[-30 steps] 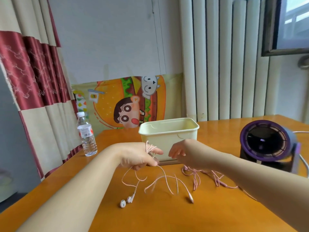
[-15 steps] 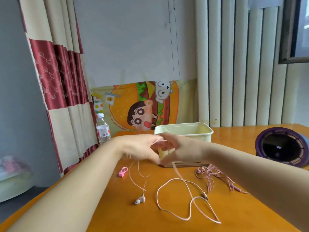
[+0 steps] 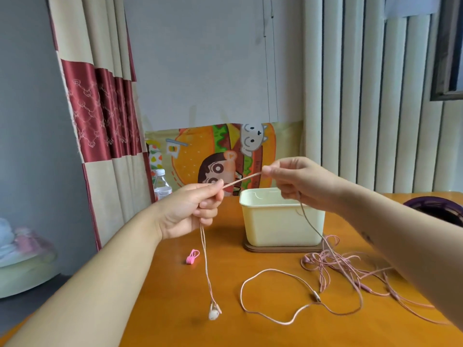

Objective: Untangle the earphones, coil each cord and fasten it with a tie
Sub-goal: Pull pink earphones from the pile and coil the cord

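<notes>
Soft, even daylight; window bright at upper right; faint shadows on the table; edges bowed; focus slightly soft.

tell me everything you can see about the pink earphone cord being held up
The pink earphone cord is thin and flexible. The left hand and right hand each pinch it, a short stretch taut between them above the table. Below the left hand it hangs straight to white earbuds close over the tabletop. Below the right hand it drops past the cream tub into loose loops lying beside a tangled cord pile.
</notes>
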{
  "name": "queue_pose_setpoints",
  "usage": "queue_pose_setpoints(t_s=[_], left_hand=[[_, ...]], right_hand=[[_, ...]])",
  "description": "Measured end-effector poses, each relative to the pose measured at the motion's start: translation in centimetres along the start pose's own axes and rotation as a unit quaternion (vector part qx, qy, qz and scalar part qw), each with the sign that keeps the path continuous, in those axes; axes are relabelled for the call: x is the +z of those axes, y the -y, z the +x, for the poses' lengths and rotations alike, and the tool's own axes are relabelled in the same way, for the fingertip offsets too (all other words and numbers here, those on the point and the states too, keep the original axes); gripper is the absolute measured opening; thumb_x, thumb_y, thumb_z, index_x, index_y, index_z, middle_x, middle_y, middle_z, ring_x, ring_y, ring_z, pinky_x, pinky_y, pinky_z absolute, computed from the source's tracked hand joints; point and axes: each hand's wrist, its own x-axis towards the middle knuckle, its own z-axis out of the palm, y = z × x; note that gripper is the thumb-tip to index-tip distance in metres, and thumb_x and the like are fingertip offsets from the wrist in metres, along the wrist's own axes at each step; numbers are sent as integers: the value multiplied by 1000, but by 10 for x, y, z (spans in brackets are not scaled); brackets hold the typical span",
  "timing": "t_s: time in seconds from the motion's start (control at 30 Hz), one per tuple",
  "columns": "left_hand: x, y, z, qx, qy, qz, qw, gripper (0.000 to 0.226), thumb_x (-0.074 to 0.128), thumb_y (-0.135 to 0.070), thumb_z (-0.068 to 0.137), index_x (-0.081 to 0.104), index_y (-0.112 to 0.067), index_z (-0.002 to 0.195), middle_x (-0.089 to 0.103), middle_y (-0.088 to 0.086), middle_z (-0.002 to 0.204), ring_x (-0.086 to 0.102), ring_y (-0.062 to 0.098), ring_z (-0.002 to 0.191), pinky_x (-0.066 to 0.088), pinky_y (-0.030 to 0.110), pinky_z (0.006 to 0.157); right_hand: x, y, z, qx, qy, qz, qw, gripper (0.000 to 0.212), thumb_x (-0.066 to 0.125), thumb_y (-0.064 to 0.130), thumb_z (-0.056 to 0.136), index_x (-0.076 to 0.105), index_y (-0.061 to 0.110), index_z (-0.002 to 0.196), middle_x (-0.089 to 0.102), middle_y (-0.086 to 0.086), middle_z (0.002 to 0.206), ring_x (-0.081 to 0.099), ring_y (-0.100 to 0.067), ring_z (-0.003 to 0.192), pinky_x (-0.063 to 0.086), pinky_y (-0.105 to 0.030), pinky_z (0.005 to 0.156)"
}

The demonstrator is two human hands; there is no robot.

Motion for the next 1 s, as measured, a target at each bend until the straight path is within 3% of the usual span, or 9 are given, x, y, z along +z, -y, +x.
queue_pose_setpoints(t_s=[0.1,0.17,0.33,0.63,0.73,0.83,0.9,1.0], left_hand=[[-8,1,-6,8,-22,-18,1000,25,52,-33,84,52,-14,68,27,-6,52,26,6,44,30,17,46],[-11,1,-10,17,-34,-7,999,24,52,-33,85,53,-15,69,29,-6,52,30,6,45,34,19,49],[-6,-3,-13,64,-53,-68,994,21,49,-31,87,53,-16,73,29,-8,51,34,6,45,41,19,52],[32,-16,-14,127,-38,-84,988,20,45,-24,92,54,-13,78,43,-5,55,49,8,55,53,32,79],[35,-17,-13,130,-58,-110,984,24,42,-23,97,56,-12,80,44,-4,55,51,8,54,56,30,74],[36,-15,-7,109,-100,-87,985,24,43,-23,99,56,-13,81,44,-5,54,49,6,50,54,24,61],[38,-12,-2,75,-107,-71,989,23,44,-22,99,57,-12,82,44,-5,55,48,7,50,52,22,56],[43,-4,6,35,-94,-50,994,22,44,-20,99,57,-11,83,45,-4,56,47,7,50,50,20,53]], right_hand=[[-16,-12,6,-6,-113,-134,985,21,63,31,87,65,14,75,38,6,52,31,-10,50,29,-22,50],[-27,-26,7,18,-150,-160,975,24,61,30,90,64,10,77,41,2,58,36,-12,54,34,-24,55],[-36,-59,1,111,-138,-158,972,21,56,25,94,63,9,82,50,-4,70,45,-14,63,45,-26,64],[-18,-103,4,169,-85,-359,914,18,51,22,97,60,10,87,59,4,70,53,-9,62,41,-16,53],[-19,-111,1,179,-78,-377,905,17,54,21,96,64,8,93,62,4,72,57,-10,66,45,-16,58],[-19,-113,0,146,-82,-417,893,24,56,22,94,67,6,108,69,-5,100,62,-18,87,49,-24,80],[-16,-104,2,81,-102,-387,913,26,50,19,97,65,8,115,66,-7,118,59,-19,103,45,-28,91],[-1,-73,5,-19,-175,-147,973,28,40,8,97,65,16,106,66,-3,114,59,-18,108,45,-32,96]])
